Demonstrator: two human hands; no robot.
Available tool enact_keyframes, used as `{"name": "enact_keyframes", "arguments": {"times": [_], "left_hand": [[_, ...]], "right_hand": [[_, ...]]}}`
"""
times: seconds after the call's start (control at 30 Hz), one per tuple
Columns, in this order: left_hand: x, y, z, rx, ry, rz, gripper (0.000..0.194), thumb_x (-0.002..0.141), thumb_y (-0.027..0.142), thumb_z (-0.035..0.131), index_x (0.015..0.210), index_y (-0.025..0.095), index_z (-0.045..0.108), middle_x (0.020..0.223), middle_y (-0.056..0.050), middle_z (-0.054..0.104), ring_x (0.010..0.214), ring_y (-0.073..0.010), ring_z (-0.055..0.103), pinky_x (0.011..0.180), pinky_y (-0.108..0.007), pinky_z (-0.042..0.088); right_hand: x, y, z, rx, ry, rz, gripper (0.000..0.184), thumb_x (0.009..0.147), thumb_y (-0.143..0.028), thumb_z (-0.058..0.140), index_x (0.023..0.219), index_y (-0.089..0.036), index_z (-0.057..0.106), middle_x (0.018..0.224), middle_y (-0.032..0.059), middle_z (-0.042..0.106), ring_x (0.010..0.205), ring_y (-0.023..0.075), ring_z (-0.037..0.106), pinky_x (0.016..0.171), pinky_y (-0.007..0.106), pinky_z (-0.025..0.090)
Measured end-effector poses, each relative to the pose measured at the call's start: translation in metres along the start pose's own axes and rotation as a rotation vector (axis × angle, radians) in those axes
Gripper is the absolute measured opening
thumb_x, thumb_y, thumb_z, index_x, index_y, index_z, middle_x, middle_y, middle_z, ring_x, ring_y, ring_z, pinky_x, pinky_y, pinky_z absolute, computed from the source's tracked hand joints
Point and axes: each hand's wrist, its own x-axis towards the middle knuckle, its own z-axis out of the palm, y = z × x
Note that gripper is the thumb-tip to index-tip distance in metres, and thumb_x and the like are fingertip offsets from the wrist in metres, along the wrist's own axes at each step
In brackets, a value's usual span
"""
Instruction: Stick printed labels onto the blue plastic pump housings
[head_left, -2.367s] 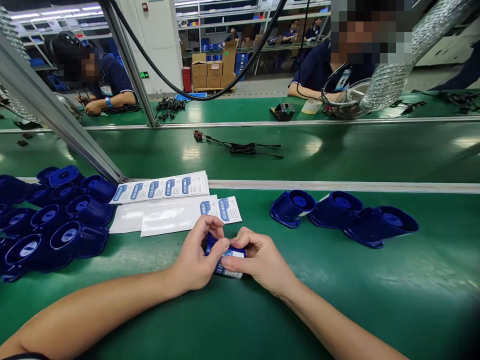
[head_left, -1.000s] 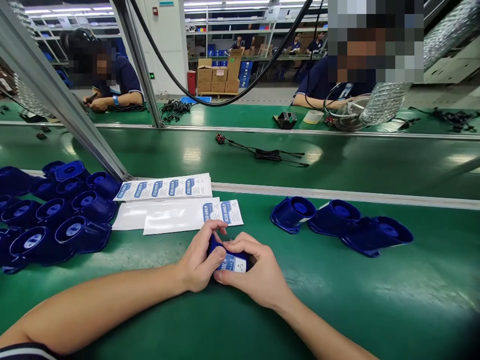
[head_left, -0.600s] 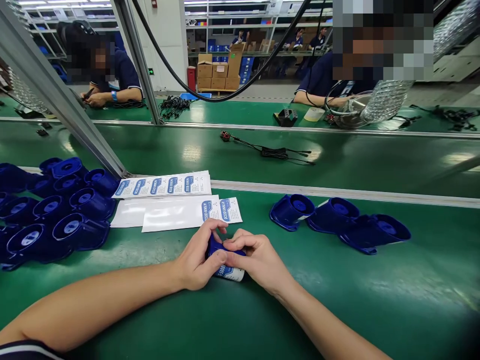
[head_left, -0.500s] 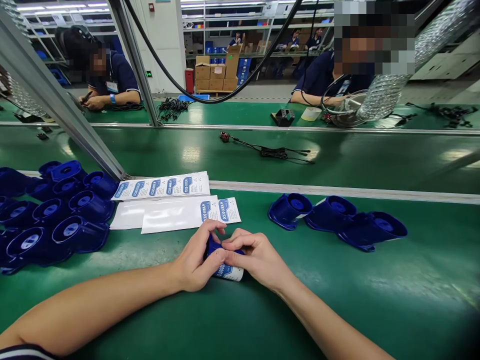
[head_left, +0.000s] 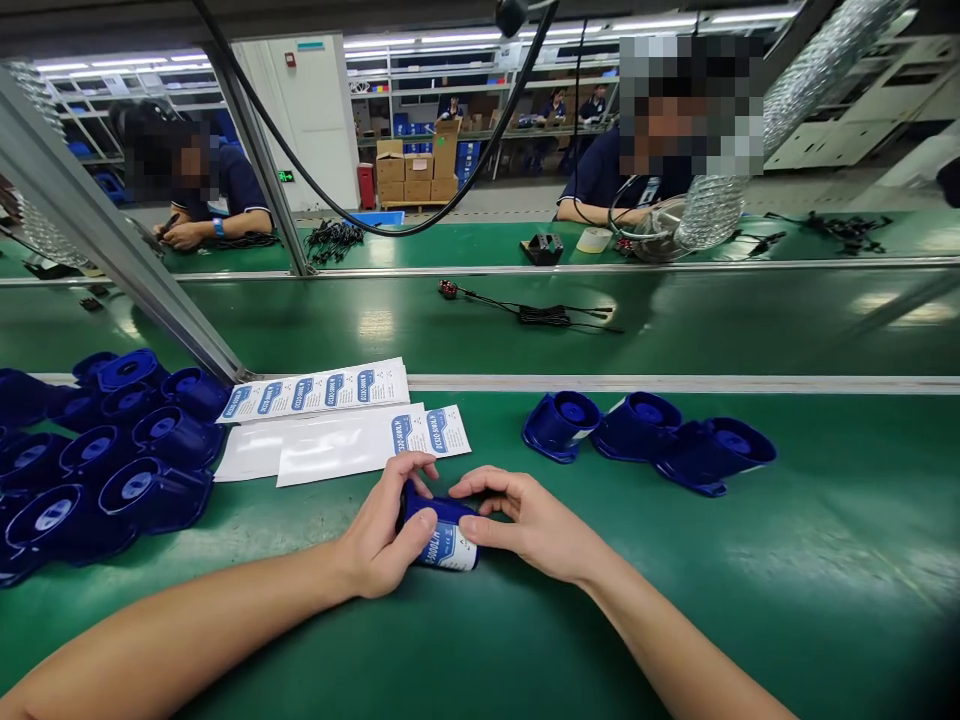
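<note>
A blue plastic housing [head_left: 450, 510] lies on its side between my hands, a blue-and-white label [head_left: 448, 547] wrapped on its near side. My left hand [head_left: 382, 535] grips its left end, thumb in front and fingers over the back. At the right end, my right hand [head_left: 525, 520] has its thumb on the label's edge and its curved fingers around the top and far side; some fingertips are hidden. Just behind sit sheets of the same printed labels [head_left: 442, 432], partly peeled down to white backing [head_left: 330, 455].
Many blue housings [head_left: 139, 485] are bunched at the left beside a slanted metal post [head_left: 172, 310]. Three labelled housings [head_left: 637, 428] stand at the right. Beyond the pale rail [head_left: 600, 384], a coiled black cable [head_left: 544, 315] lies on the green belt. Two people work opposite.
My right fingers have moved off the middle of the housing to its right end, uncovering more of the label. My left hand keeps its hold. The view has tilted up slightly.
</note>
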Motion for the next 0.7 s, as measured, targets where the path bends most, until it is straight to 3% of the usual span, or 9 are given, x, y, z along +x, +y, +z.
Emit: {"name": "enact_keyframes", "arguments": {"times": [0.1,0.2,0.27,0.37,0.43,0.53,0.63,0.7], "left_hand": [[0.001,-0.002,-0.001,0.000,-0.002,0.010,0.047,0.110,0.043,0.048,0.152,0.027,0.038,0.129,-0.011,0.053,0.103,-0.0246,0.056,0.095,-0.046,0.047],[0.004,-0.004,-0.002,-0.039,0.004,0.107,0.046,0.108,0.043,0.049,0.150,0.025,0.041,0.126,-0.012,0.054,0.101,-0.0249,0.057,0.092,-0.045,0.048],[0.006,-0.006,-0.002,-0.082,0.002,0.210,0.047,0.107,0.042,0.051,0.149,0.023,0.043,0.123,-0.012,0.054,0.102,-0.0258,0.057,0.093,-0.046,0.049],[0.006,-0.009,-0.001,-0.132,0.016,0.324,0.049,0.104,0.044,0.055,0.148,0.023,0.046,0.122,-0.012,0.053,0.106,-0.0272,0.056,0.096,-0.046,0.050],[0.006,-0.011,0.000,-0.164,0.089,0.283,0.053,0.105,0.052,0.055,0.149,0.024,0.046,0.128,-0.013,0.052,0.115,-0.0296,0.055,0.102,-0.048,0.048],[0.005,-0.014,0.002,-0.269,0.183,0.115,0.067,0.104,0.067,0.049,0.157,0.026,0.040,0.153,-0.016,0.044,0.141,-0.0375,0.044,0.119,-0.056,0.038],[0.005,-0.016,0.005,-0.461,0.044,-0.025,0.074,0.106,0.060,0.054,0.167,0.031,0.026,0.170,-0.016,0.035,0.156,-0.0409,0.036,0.128,-0.062,0.028],[0.004,-0.016,0.007,-0.576,-0.081,-0.072,0.078,0.106,0.053,0.058,0.171,0.034,0.019,0.176,-0.014,0.030,0.158,-0.0404,0.037,0.130,-0.064,0.027]], "right_hand": [[0.000,-0.001,-0.017,-0.001,-0.035,0.035,0.053,0.072,-0.046,0.101,0.115,-0.022,0.082,0.126,0.0121,0.075,0.093,0.0252,0.066,0.095,0.049,0.053],[0.003,0.001,-0.020,0.112,-0.097,0.009,0.069,0.068,-0.058,0.101,0.123,-0.022,0.079,0.131,0.0129,0.076,0.122,0.0322,0.068,0.109,0.048,0.050],[0.004,0.003,-0.012,0.195,-0.140,0.008,0.073,0.075,-0.068,0.092,0.130,-0.023,0.077,0.133,0.0138,0.076,0.131,0.0325,0.066,0.110,0.046,0.050],[0.003,0.006,0.007,0.258,-0.221,0.063,0.073,0.084,-0.072,0.084,0.134,-0.020,0.076,0.121,0.0156,0.081,0.109,0.0308,0.076,0.091,0.043,0.057],[0.002,0.007,0.017,0.325,-0.242,0.095,0.071,0.082,-0.066,0.087,0.135,-0.021,0.077,0.118,0.0137,0.082,0.102,0.0290,0.077,0.087,0.039,0.056],[0.003,0.009,0.021,0.594,-0.143,0.090,0.065,0.080,-0.051,0.093,0.137,-0.026,0.076,0.130,0.0104,0.079,0.110,0.0276,0.075,0.094,0.038,0.054],[0.003,0.011,0.019,0.797,-0.061,0.043,0.062,0.083,-0.046,0.091,0.140,-0.031,0.073,0.136,0.0098,0.078,0.110,0.0291,0.075,0.095,0.043,0.054],[0.002,0.012,0.019,0.818,-0.076,-0.006,0.071,0.084,-0.045,0.091,0.149,-0.036,0.065,0.137,0.0085,0.078,0.114,0.0309,0.075,0.101,0.046,0.052]]}}
